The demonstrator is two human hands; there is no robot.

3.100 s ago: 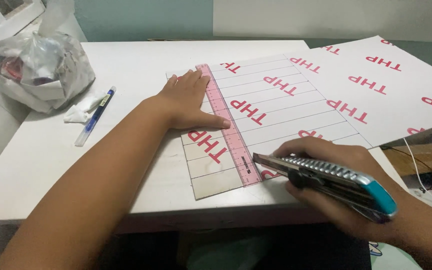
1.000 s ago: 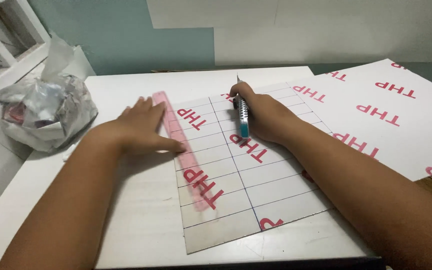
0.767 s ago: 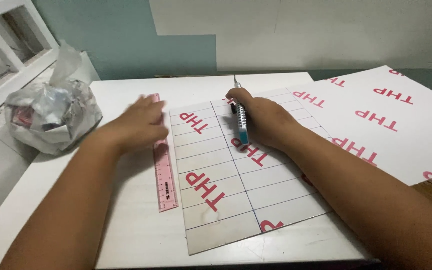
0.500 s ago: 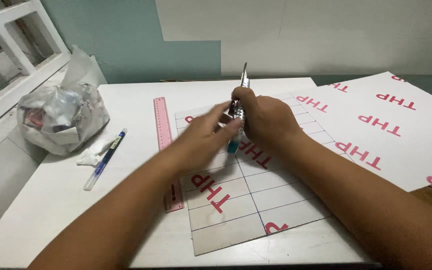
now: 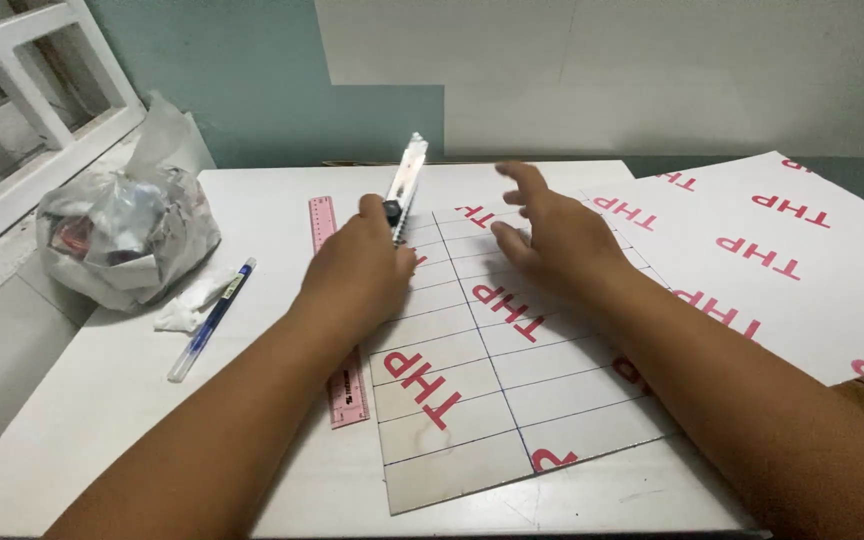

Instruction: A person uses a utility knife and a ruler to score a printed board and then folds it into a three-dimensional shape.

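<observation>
White table [image 5: 572, 500] (teal wall behind), left hand [image 5: 357, 275] grip clamped on cutter [image 5: 404, 185], right hand [image 5: 552, 235] grip apart.

L hand [image 5: 357, 270] grips cutter [image 5: 404, 185] (upright).

Soft, even light, faint shadows; the right hand [image 5: 552, 235] is motion-blurred.

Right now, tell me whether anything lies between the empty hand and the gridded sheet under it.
Nothing visible does. The right hand hovers open just above the gridded sheet, with bare sheet below it. The left hand holds the cutter off to the side, above the pink ruler.
</observation>
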